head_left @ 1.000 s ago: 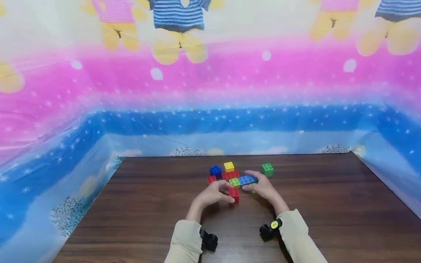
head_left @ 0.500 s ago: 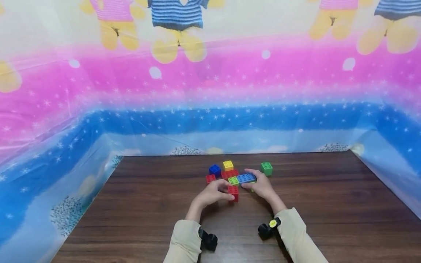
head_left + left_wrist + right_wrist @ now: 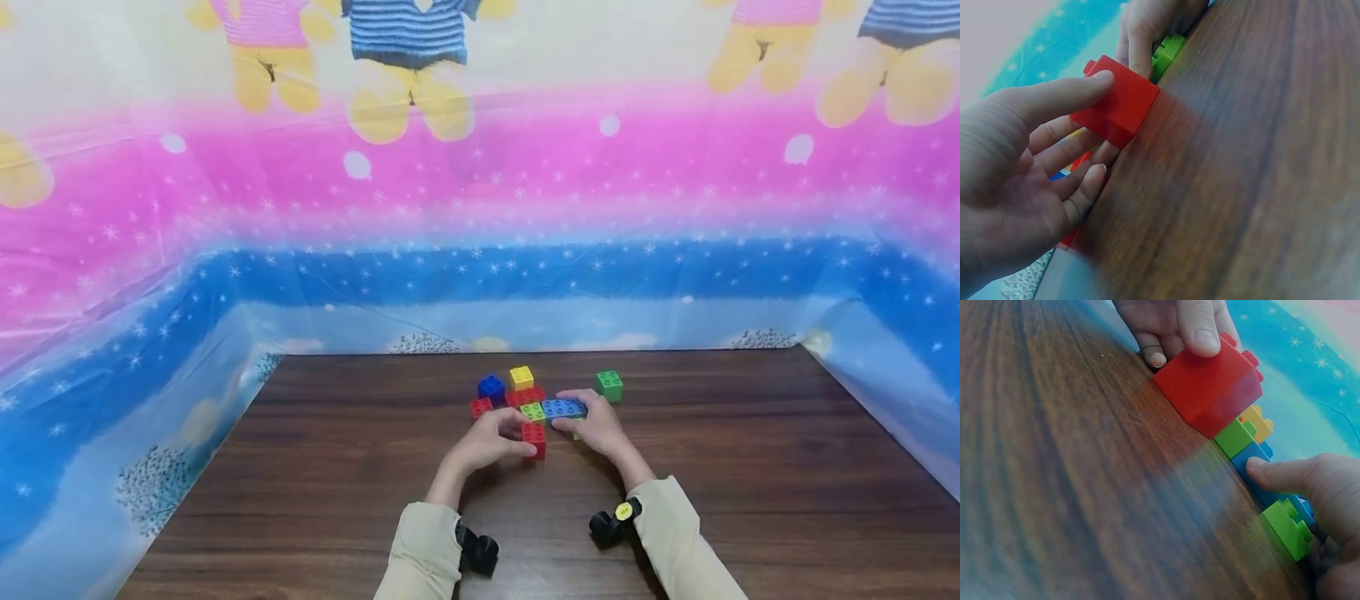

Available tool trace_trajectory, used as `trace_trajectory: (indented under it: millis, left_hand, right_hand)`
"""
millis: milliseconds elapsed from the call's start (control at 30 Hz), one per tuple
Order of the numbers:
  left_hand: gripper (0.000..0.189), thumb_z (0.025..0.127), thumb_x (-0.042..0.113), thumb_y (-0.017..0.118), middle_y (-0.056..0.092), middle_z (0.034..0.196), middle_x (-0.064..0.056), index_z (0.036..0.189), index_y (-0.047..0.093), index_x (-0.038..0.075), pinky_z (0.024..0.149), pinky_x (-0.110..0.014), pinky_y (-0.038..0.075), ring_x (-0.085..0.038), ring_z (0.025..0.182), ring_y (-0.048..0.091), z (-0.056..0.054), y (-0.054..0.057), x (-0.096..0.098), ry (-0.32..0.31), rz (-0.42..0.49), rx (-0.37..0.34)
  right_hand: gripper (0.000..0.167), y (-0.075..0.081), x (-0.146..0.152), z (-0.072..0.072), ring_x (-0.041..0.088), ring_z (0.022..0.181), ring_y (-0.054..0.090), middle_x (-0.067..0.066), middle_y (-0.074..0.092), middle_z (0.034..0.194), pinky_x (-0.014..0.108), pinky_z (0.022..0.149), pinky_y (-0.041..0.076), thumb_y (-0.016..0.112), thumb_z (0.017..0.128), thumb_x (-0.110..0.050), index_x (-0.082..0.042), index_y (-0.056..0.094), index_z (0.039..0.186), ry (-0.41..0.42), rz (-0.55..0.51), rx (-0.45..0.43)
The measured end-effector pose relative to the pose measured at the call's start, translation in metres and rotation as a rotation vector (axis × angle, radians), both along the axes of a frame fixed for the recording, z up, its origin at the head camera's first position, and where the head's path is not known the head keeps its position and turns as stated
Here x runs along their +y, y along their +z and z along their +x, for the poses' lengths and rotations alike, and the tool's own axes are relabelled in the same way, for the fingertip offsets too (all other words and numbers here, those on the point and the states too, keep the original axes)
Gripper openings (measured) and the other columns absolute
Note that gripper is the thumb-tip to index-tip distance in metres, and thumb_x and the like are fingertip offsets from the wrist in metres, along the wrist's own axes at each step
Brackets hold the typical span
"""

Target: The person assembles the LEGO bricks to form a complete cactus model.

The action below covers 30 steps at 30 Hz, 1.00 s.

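Note:
My left hand (image 3: 487, 442) pinches a square red toy building brick (image 3: 534, 440), its thumb laid across the near side in the left wrist view. My right hand (image 3: 600, 425) holds a longer blue brick (image 3: 564, 408) between thumb and fingers; the thumb presses its near side in the right wrist view. A lime green brick (image 3: 532, 412) lies end to end with the blue one, just behind the red brick. Partly hidden by the right hand, a second lime brick (image 3: 1288, 530) sits in front of the blue one.
Behind the hands are a flat red brick (image 3: 525, 397), a yellow brick (image 3: 521, 378), a dark blue brick (image 3: 491, 389) and a small red brick (image 3: 481, 408). Farther right stands a green brick (image 3: 609, 385). A patterned cloth (image 3: 480, 275) rises along the far edge of the wooden table (image 3: 360, 433).
The left thumb has shifted slightly up the near side of the red brick. Both hands and the bricks otherwise stay where they were.

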<state>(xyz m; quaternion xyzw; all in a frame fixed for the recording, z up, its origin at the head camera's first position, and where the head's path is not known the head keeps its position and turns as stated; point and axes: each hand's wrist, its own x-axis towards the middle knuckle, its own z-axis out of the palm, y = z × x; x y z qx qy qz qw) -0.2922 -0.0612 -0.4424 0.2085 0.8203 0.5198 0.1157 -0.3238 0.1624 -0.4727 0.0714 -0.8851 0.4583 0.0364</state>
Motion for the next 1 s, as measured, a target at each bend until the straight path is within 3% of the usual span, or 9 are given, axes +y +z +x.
trace_trajectory:
  millis: [267,633,1000]
  left_hand:
    - [0.036,0.086,0.020,0.074,0.068,0.119,-0.012,0.118,0.063,0.008,0.101,-0.048,0.050,-0.029,0.114,0.062,0.000,-0.003,-0.002,0.014,-0.018,-0.013]
    - [0.036,0.087,0.021,0.074,0.068,0.119,-0.011,0.119,0.063,0.010,0.102,-0.048,0.049,-0.028,0.116,0.062,-0.003,0.000,0.001,0.014,-0.015,-0.025]
    - [0.036,0.087,0.022,0.074,0.068,0.117,-0.012,0.118,0.063,0.009,0.099,-0.046,0.051,-0.027,0.113,0.063,-0.003,-0.001,0.003,0.023,-0.035,-0.001]
  right_hand:
    - [0.044,-0.002,0.001,0.003,0.033,0.117,0.056,0.019,0.058,0.131,0.051,0.100,0.046,0.071,0.089,-0.027,-0.008,0.058,0.126,-0.043,-0.073,-0.065]
    - [0.052,0.005,0.008,0.000,0.036,0.126,0.050,0.021,0.050,0.142,0.055,0.107,0.040,0.070,0.089,-0.033,-0.005,0.053,0.129,-0.063,-0.170,-0.070]
    - [0.055,0.010,0.014,0.002,0.035,0.130,0.047,0.017,0.050,0.144,0.055,0.108,0.039,0.071,0.087,-0.040,-0.013,0.056,0.133,-0.055,-0.221,-0.073]
